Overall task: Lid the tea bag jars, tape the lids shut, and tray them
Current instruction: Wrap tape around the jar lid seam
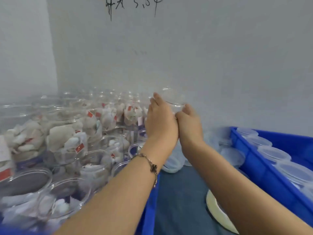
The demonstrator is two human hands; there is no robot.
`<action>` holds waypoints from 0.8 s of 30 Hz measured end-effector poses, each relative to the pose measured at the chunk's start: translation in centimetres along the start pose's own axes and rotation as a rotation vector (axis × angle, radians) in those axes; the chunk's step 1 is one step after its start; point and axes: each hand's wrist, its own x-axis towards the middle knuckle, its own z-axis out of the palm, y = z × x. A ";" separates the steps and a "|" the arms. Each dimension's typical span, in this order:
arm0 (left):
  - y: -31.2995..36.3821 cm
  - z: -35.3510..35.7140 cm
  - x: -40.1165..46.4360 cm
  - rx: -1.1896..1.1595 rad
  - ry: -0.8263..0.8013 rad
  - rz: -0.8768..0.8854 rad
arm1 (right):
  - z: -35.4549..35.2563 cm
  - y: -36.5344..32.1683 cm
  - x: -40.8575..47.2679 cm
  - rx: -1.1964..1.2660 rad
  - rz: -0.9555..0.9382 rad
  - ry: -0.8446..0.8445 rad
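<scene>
Both hands are raised together in front of the wall, holding a clear jar (172,97) whose rim shows above my fingers. My left hand (160,119), with a bracelet on its wrist, wraps the jar's left side. My right hand (189,122) grips it from the right, thumb against the left hand. Much of the jar is hidden behind the hands. Several open clear jars with tea bags (67,141) fill the left blue tray (149,209). Lidded jars (274,153) stand in the right blue tray (264,173).
Loose translucent lids (172,164) lie on the dark tabletop (179,200) between the trays. A pale tape roll (216,214) sits under my right forearm. A grey wall with handwriting stands close behind.
</scene>
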 end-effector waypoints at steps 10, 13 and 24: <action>2.5 7.6 -11.8 -0.170 -0.227 -0.463 | -10.0 6.6 -6.4 -0.329 0.223 0.194; 0.5 9.7 -14.7 -0.160 -0.201 -0.464 | -11.1 9.6 -8.1 -0.312 0.235 0.122; -3.8 12.0 -16.8 -0.374 0.139 -0.249 | -18.6 15.4 -2.4 -0.843 0.223 0.200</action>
